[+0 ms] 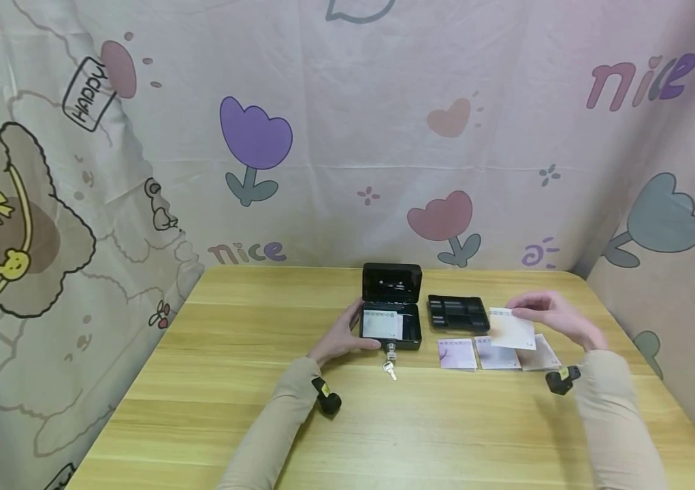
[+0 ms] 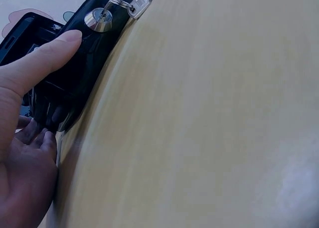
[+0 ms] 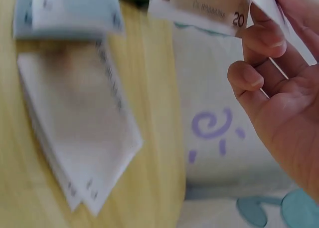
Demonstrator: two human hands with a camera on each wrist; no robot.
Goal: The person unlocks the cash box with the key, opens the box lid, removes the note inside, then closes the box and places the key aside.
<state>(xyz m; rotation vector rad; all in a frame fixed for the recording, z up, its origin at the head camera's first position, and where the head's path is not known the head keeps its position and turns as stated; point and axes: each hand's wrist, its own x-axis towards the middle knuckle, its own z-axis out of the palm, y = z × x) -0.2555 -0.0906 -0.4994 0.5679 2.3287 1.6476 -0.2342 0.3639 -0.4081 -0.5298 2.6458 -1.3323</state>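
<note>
A black cash box point(image 1: 410, 344) stands with its lid raised and pale banknotes point(image 1: 380, 325) lying in it. My left hand point(image 1: 341, 338) grips its left side, the thumb along the front edge near the lock point(image 2: 98, 20). Keys point(image 1: 389, 369) hang from that lock. My right hand point(image 1: 557, 318) pinches a folded brownish banknote point(image 1: 511, 329) with "20" printed on it, held above the piles on the table. Below it lie a purplish pile of notes point(image 1: 456, 354), a bluish pile point(image 1: 497, 358) and a brownish pile point(image 3: 79, 118), the last partly covered in the head view.
A black compartment tray point(image 1: 483, 315) sits to the right of the cash box. The wooden table point(image 1: 421, 435) meets a printed cloth backdrop point(image 1: 347, 218) behind and on both sides.
</note>
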